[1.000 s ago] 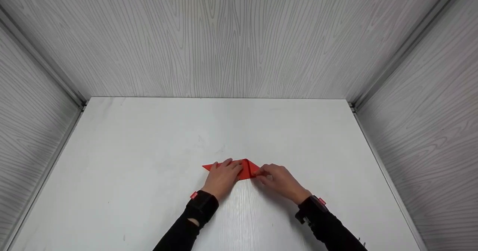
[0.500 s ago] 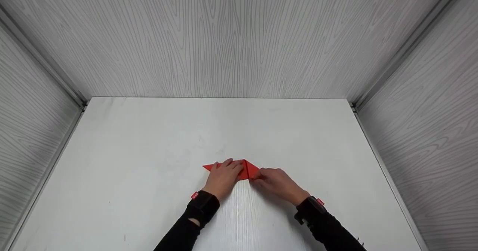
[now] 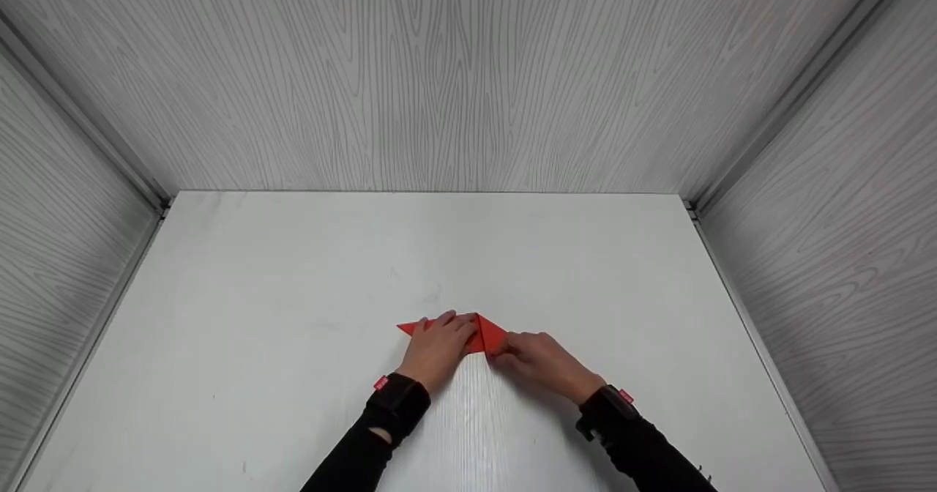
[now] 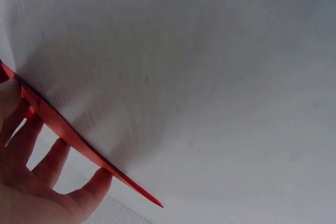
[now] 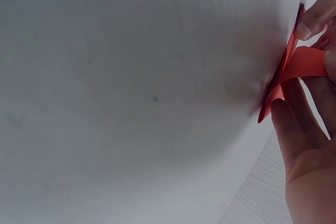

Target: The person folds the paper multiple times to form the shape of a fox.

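Observation:
A folded piece of red paper (image 3: pixel 493 337) lies on the white table, its pointed tip sticking out to the left. My left hand (image 3: pixel 433 345) rests on its left part with the fingers spread; in the left wrist view several fingertips touch the red paper (image 4: pixel 79 140). My right hand (image 3: pixel 542 360) pinches the right end, hiding that corner. In the right wrist view a raised, bent flap of the red paper (image 5: pixel 307 62) curves up between the fingers, while the thumb touches the paper's upper edge.
The white table (image 3: pixel 293 272) spreads round the paper on all sides. Grey wood-grain panels (image 3: pixel 439 75) stand behind it and at both sides. Black bands (image 3: pixel 397 404) sit on both wrists.
My right hand has shifted slightly toward me, with the right-hand flap of the paper in its fingers. The crease beside my left fingers has moved a little left. My left hand stays put.

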Demonstrator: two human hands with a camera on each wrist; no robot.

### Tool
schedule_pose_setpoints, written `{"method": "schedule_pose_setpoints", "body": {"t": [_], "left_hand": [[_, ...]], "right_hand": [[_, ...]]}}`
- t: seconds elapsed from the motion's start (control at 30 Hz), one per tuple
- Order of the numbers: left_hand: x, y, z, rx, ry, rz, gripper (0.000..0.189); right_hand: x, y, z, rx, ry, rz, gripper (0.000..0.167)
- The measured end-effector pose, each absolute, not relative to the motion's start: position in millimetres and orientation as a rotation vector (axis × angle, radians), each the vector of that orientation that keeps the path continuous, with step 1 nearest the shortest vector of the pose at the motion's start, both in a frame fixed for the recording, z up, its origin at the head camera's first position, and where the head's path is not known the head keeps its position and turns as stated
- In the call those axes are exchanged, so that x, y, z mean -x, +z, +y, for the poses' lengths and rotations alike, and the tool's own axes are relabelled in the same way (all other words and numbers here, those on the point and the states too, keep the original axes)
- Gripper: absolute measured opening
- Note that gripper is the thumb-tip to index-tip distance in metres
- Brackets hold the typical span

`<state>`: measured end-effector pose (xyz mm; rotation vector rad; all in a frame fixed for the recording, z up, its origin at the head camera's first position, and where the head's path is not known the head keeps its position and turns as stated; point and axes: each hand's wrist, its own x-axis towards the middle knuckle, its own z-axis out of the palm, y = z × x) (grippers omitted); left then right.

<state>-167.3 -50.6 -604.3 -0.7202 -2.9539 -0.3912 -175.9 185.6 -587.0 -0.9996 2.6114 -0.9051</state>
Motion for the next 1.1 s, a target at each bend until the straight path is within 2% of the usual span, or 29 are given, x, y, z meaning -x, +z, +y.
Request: {"method": "schedule_pose_setpoints", "body": {"t": [0.47,0.97,1.1], "left_hand": [[168.1,-603.9,-50.0,0.700,-0.443,-2.939,0.037],[166.6,-600.4,-49.9,0.720,-0.323,-3.022,0.052],[167.0,-600.4,-49.1,0.722,-0.316,-3.025,0.050]], "right_hand": [[177.1,-586.6,184.4,0.990,-0.843,2.610,0.011],[175.9,-584.7,182.3,1.012,-0.823,2.621,0.009],[175.6,-584.9,182.4,1.037,-0.799,2.628,0.009]]}}
